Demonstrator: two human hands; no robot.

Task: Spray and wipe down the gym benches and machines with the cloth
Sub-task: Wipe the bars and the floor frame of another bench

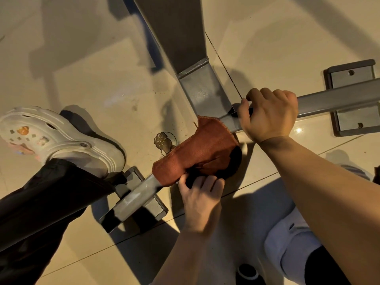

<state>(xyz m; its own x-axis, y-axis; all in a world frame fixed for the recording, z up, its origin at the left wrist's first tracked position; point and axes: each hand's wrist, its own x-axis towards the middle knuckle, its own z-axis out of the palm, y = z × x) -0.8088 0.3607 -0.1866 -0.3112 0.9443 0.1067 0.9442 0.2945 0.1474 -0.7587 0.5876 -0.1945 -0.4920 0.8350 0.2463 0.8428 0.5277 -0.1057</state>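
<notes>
An orange cloth (197, 153) lies draped over the grey crossbar (141, 192) of the machine's base, just beside the joint where the upright post (203, 89) meets it. The left hand (200, 199) pinches the cloth's near edge. The right hand (269, 115) is clenched around the crossbar on the far side of the joint, above the tiled floor (98, 95).

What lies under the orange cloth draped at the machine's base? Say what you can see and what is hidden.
The orange cloth drapes over the grey crossbar, which emerges at both ends. The left hand holds its lower edge. The covered stretch of bar is hidden.
</notes>
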